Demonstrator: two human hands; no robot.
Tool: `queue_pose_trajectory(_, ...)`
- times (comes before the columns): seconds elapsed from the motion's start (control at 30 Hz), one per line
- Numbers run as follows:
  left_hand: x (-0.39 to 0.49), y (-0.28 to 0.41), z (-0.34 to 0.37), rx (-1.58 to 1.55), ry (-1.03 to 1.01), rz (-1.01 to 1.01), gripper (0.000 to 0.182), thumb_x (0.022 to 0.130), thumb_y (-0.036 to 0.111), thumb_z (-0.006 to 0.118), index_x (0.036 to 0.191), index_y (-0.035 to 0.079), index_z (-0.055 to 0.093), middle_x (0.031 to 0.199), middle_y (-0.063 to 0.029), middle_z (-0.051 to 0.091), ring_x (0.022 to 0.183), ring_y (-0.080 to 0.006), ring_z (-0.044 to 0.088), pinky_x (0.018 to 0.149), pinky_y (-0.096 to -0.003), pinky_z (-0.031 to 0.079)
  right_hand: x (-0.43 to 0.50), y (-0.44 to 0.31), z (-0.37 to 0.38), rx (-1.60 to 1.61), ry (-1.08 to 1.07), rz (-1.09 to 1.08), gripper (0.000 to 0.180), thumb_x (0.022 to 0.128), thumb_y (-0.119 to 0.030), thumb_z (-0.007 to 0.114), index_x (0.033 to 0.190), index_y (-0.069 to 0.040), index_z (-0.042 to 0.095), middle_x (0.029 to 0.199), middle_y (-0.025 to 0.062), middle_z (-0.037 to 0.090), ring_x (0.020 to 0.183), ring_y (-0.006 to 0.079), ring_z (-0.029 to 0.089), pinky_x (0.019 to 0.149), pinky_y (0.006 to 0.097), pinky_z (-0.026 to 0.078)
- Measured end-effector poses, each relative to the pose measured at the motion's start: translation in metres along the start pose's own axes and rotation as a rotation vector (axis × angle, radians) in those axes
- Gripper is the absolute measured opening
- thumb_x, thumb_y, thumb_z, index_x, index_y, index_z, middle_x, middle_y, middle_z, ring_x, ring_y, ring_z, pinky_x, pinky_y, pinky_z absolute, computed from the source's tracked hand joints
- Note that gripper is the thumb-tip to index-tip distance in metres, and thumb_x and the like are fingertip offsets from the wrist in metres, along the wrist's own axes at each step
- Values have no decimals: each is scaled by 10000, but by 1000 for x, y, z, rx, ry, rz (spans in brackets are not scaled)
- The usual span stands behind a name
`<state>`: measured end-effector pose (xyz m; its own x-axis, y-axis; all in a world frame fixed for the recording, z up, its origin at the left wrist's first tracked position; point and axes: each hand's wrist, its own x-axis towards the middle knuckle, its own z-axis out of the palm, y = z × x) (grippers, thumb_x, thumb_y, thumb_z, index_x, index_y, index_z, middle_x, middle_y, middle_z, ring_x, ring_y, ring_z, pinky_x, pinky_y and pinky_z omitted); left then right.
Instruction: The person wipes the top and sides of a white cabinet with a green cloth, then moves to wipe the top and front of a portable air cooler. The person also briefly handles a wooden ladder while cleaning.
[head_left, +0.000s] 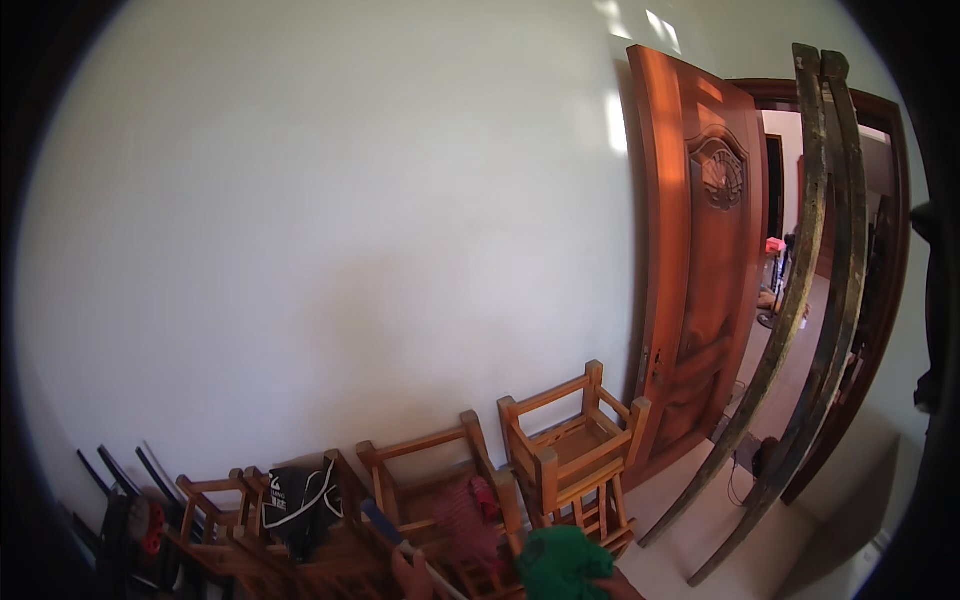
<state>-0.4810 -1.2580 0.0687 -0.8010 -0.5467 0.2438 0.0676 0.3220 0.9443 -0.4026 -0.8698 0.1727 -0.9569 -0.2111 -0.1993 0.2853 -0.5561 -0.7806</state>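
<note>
At the bottom edge, my left hand (413, 576) is closed around a slim pale rod with a blue end (384, 523). My right hand (621, 586), partly cut off by the frame, grips a bunched green cloth (564, 562). A blurred pinkish-red cloth (466, 519) lies between the hands, over an upturned wooden stool (420, 444). Whether either hand touches it is hard to tell. A black cloth with white piping and lettering (298, 504) is draped over wooden furniture to the left of the rod.
Upturned wooden stools (556, 463) are stacked along the white wall (337, 225). Black-legged items (127, 480) stand at far left. On the right, two long curved wooden beams (806, 255) lean across a doorway beside an open reddish-brown panelled door (694, 262).
</note>
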Motion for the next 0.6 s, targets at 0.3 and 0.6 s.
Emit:
queue_pose_trajectory(0.3,-175,27,-32,-83,155,-176,316,1016,156,694,1288,14,619,1089,-90,670,1033,-222,659,949,-408,544,22,31,-56,-20,-219,406,526,996,-96,695,1495,-36,542,1405,168,664,1255,337,679,1087,476,566)
queue_pose_trajectory(0.6,-402,11,-41,-50,502,-354,304,1033,251,693,1227,23,641,1081,-152,696,1006,-271,666,890,-409,519,-10,38,-115,-355,-618,512,425,1081,-227,565,1402,50,583,1302,166,702,1117,278,713,978,429,597)
